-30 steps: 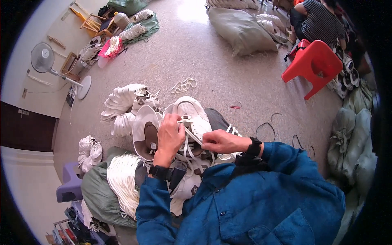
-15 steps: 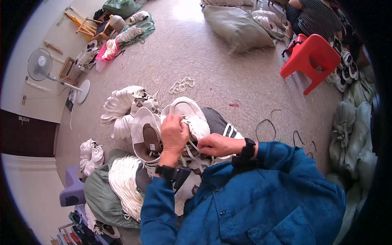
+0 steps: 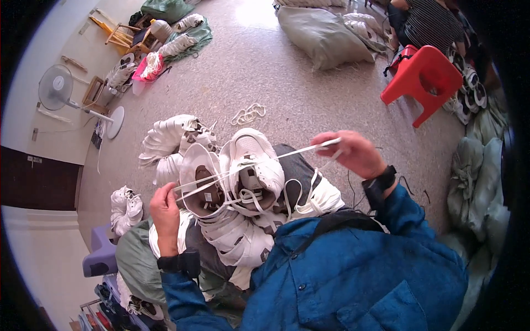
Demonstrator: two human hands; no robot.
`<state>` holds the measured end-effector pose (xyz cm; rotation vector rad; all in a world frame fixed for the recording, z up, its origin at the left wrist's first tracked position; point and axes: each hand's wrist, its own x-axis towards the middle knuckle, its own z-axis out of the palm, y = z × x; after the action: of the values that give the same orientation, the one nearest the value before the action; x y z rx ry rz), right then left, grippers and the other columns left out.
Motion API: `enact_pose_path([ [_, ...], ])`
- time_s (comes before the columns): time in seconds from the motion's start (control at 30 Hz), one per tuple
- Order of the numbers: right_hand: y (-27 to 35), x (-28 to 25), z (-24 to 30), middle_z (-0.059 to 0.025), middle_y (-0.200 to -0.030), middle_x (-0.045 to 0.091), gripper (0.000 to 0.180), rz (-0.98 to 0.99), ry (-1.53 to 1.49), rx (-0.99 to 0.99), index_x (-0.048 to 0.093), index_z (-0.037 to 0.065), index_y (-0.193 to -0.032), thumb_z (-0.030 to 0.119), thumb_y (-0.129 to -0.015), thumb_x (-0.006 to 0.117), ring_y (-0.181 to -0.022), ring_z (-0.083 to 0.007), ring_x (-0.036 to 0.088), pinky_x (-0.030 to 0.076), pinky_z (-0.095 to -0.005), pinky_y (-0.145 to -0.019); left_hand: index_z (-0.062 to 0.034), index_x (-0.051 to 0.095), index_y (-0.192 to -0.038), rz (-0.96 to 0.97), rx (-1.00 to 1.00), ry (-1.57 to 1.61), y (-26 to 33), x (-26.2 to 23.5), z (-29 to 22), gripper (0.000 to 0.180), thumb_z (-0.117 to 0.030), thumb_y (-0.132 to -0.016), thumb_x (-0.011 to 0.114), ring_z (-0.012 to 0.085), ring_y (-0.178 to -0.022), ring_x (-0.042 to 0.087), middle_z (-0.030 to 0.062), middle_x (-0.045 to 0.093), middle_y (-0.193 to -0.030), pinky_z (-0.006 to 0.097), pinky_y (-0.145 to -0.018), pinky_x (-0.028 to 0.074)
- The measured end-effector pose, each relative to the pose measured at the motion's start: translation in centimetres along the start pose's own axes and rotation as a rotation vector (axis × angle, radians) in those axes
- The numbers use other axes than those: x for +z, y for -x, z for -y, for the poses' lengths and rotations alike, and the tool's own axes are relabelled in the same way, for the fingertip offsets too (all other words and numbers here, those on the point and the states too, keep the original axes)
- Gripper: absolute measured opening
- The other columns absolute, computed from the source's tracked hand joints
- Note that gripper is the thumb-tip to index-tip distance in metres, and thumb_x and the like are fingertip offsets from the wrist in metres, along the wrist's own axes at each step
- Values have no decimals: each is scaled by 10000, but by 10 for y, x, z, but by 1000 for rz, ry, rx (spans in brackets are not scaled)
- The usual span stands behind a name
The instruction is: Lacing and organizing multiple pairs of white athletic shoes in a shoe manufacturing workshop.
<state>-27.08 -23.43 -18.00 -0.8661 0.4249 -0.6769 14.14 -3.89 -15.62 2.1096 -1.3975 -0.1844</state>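
A white sneaker [image 3: 255, 142] rests on my lap, its toe pointing away from me and a pale lace strung through its front. My left hand [image 3: 167, 212] pinches one stretch of the shoelace [image 3: 295, 151] out to the left. Out to the right, my right hand [image 3: 353, 153] grips the other stretch, slightly blurred. The lace runs taut across the shoe between them, and a loose loop lies inside its opening. Against its left side leans a second white sneaker [image 3: 190, 158] with a brown insole. More white shoes [image 3: 240, 243] are stacked beneath the two.
Nested white shoes [image 3: 165, 135] stand on the floor ahead, near a coil of laces [image 3: 248, 114]. Bundled laces [image 3: 326, 199] lie by my right thigh. A green sack [image 3: 132, 254] sits at left; a red stool [image 3: 425, 83] and a person [image 3: 428, 25] are far right.
My hands were close together over the shoe. They have swung apart, left hand to the left and right hand up to the right, drawing the lace out tight.
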Motion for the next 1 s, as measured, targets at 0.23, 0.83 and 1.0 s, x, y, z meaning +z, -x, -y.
enact_pose_path([
  [0.23,23,-83,32,5,-773,515,316,-108,-456,-250,523,112,-763,283,-1021,464,-804,-148,563,453,-392,-990,11,625,-1061,28,257,201,32,76,-63,198,-31,-870,597,274,-767,603,156,602,-883,365,-700,481],
  [0.83,-29,-60,-31,-100,-894,676,205,-159,184,310,589,3,-1093,130,-934,613,-785,-185,691,569,-303,-708,17,633,-1066,235,-219,587,36,173,-89,287,-158,-849,702,95,-564,529,40,605,-682,275,-540,444],
  [1.0,-65,14,-82,-59,-787,679,133,130,637,264,652,-2,-931,121,-928,598,-689,-133,662,544,-274,-617,8,630,-1063,247,-191,552,38,170,-99,280,-153,-844,699,122,-551,532,51,604,-682,294,-544,449],
])
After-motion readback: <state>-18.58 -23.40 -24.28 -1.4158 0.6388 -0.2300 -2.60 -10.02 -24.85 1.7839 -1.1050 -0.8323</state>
